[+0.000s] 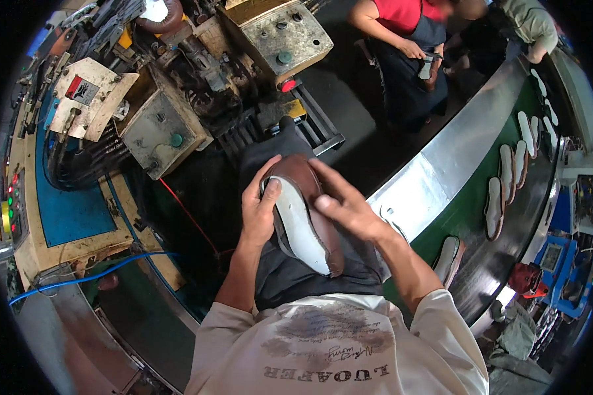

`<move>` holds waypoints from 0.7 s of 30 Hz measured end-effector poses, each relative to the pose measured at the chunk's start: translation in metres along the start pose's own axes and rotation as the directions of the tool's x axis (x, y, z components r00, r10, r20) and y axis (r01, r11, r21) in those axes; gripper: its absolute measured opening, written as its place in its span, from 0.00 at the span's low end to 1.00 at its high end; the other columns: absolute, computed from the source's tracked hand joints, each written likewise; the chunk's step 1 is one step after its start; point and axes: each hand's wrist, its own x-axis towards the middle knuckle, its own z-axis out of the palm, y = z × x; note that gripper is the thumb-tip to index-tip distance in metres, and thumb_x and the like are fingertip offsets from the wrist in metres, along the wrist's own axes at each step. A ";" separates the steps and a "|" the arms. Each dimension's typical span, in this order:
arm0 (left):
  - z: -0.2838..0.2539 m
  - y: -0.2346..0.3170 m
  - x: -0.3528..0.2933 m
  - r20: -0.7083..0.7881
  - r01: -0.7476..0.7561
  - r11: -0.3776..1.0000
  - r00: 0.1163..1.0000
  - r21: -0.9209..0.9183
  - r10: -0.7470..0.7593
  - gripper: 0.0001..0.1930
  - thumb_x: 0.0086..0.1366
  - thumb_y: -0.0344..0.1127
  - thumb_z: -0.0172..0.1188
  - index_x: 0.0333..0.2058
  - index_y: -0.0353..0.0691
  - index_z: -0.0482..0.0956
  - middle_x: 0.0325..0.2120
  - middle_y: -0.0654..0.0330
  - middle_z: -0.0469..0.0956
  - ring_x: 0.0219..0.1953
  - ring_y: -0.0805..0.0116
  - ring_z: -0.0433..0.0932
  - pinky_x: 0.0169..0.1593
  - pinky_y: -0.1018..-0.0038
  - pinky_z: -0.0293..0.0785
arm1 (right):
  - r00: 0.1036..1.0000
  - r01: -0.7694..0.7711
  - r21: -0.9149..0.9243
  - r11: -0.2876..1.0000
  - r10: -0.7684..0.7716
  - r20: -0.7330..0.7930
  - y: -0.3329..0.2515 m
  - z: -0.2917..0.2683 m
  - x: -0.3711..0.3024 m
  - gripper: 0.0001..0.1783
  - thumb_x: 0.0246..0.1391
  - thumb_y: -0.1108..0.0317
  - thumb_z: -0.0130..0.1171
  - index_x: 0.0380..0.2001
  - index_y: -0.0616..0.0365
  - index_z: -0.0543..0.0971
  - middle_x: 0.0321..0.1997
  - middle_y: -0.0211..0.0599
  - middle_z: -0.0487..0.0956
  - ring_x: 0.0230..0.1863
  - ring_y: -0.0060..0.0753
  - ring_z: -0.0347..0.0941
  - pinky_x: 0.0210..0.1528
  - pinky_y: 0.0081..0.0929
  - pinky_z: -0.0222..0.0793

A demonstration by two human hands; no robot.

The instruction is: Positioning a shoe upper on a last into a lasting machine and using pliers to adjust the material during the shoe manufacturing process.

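Note:
A brown leather shoe upper [327, 245] rests over my lap, its pale insole side [299, 227] turned up toward me. My left hand [260, 207] grips its left edge near the rounded far end, the thumb lying on the pale insole. On the other side, my right hand [346, 203] lies along the brown leather with its fingers reaching over the far right edge and the thumb against the side. The shoe tilts, its narrower end pointing toward my body and to the right.
Ahead stands a grimy machine with control boxes [163, 128] and a red button [288, 85]. To the right a green conveyor [471, 191] with a metal edge carries several shoe uppers [495, 207]. Beyond it, a person in an apron [402, 79] holds a shoe; another person's arm reaches the belt.

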 end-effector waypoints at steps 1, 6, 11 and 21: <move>-0.001 0.002 0.001 0.027 0.019 0.998 0.999 -0.057 -0.017 0.31 0.81 0.49 0.62 0.71 0.32 0.74 0.63 0.51 0.80 0.63 0.64 0.78 0.70 0.67 0.70 | 0.998 -0.054 0.191 0.980 0.055 0.002 0.003 -0.010 -0.003 0.58 0.68 0.45 0.70 0.86 0.55 0.47 0.88 0.62 0.49 0.89 0.60 0.42 0.87 0.52 0.43; 0.010 0.003 0.003 0.068 0.086 0.990 0.995 -0.116 -0.078 0.33 0.80 0.51 0.64 0.72 0.32 0.74 0.63 0.52 0.80 0.63 0.65 0.78 0.70 0.68 0.70 | 0.991 -0.035 0.016 0.999 0.032 0.127 -0.014 -0.018 0.015 0.66 0.61 0.45 0.78 0.87 0.46 0.45 0.87 0.54 0.55 0.87 0.52 0.50 0.86 0.46 0.47; 0.012 -0.005 0.010 0.026 0.068 0.997 0.997 0.048 -0.069 0.32 0.80 0.49 0.63 0.72 0.34 0.74 0.62 0.53 0.80 0.61 0.68 0.78 0.68 0.69 0.72 | 0.992 0.066 -0.283 0.957 -0.032 0.124 -0.017 -0.015 0.028 0.60 0.63 0.50 0.77 0.86 0.48 0.51 0.86 0.54 0.57 0.85 0.48 0.54 0.85 0.43 0.52; 0.027 -0.005 0.003 0.113 0.291 0.936 0.955 -0.197 -0.273 0.29 0.85 0.41 0.52 0.77 0.33 0.65 0.72 0.50 0.71 0.73 0.61 0.70 0.77 0.67 0.62 | 0.993 -0.117 0.230 0.966 0.109 0.044 0.029 -0.035 0.027 0.56 0.63 0.55 0.74 0.85 0.50 0.53 0.79 0.55 0.64 0.79 0.53 0.61 0.81 0.47 0.58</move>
